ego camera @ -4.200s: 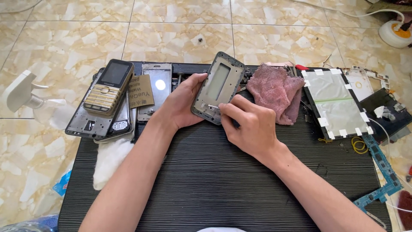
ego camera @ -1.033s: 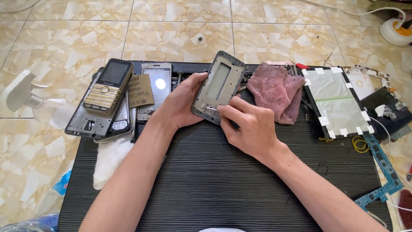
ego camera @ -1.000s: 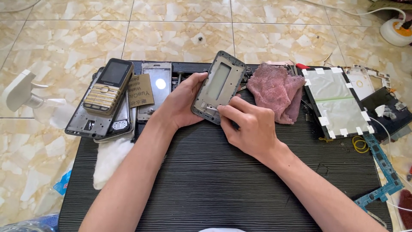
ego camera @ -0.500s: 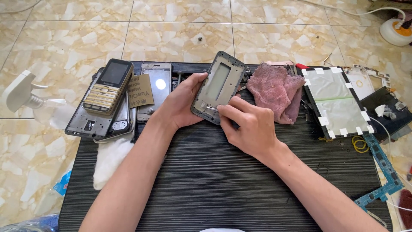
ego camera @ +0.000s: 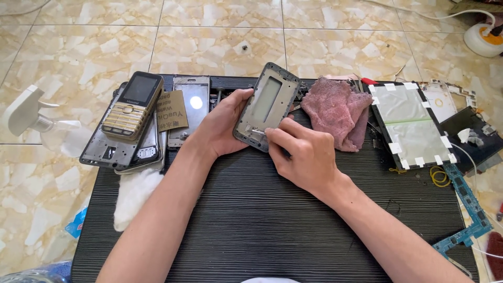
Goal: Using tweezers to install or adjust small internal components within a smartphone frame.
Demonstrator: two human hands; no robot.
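Both our hands grip the grey metal phone frame [ego camera: 266, 107], left hand [ego camera: 222, 128] cradling its left edge and right hand [ego camera: 304, 154] pinching its near edge, so we judge too hard a squeeze could bend it.

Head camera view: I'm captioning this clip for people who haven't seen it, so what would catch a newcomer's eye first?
First, the grey phone frame at the centre of the black ribbed mat, tilted up in the left hand while the right hand presses at its lower edge. Next, the gold keypad phone lying on stacked phone parts at the left, and the crumpled pink cloth just right of the frame.
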